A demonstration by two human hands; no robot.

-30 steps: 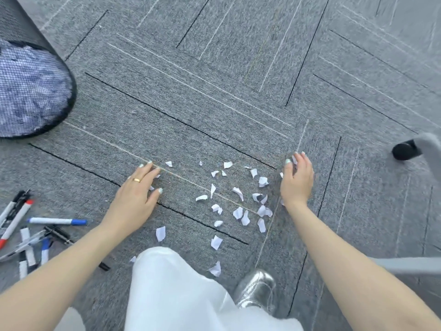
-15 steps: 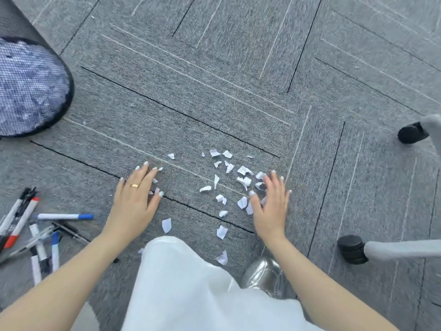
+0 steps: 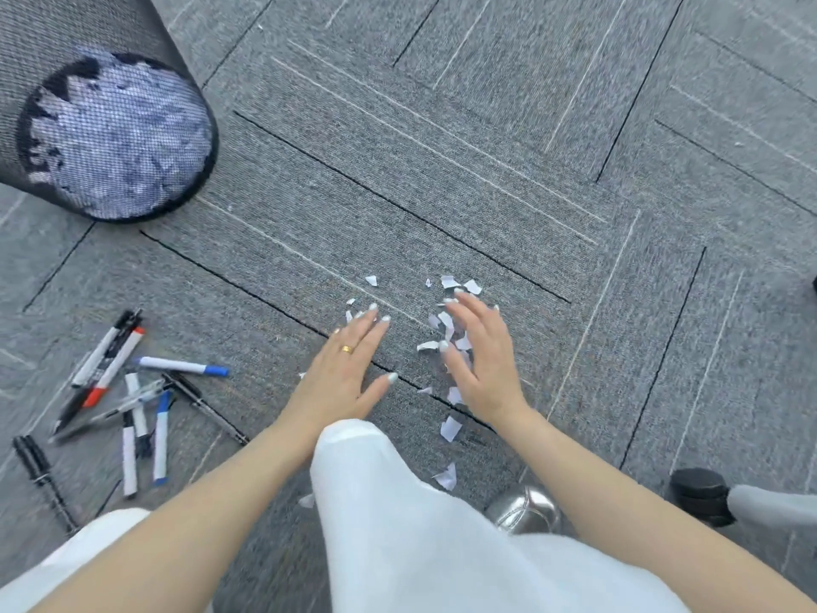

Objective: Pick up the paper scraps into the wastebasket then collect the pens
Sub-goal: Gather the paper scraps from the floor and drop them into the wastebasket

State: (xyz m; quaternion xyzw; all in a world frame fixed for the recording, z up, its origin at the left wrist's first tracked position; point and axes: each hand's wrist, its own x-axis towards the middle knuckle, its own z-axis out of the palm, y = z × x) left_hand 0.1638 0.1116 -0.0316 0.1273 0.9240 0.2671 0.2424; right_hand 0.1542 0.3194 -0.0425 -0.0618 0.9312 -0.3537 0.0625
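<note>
My flat, spread left hand (image 3: 349,373) and right hand (image 3: 482,360) herd paper scraps (image 3: 451,329) together; next, I judge, scoop them toward the wastebasket (image 3: 110,126).

Grey carpet (image 3: 486,161) bears paper scraps (image 3: 450,429), pens (image 3: 132,391), wastebasket (image 3: 66,46).

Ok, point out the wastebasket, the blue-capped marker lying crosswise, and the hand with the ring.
wastebasket (image 3: 190,81): head view, on its black mesh wall.
blue-capped marker (image 3: 177,365): head view, on its white barrel.
left hand (image 3: 340,378): head view, on the back of the hand, below the ring.
</note>
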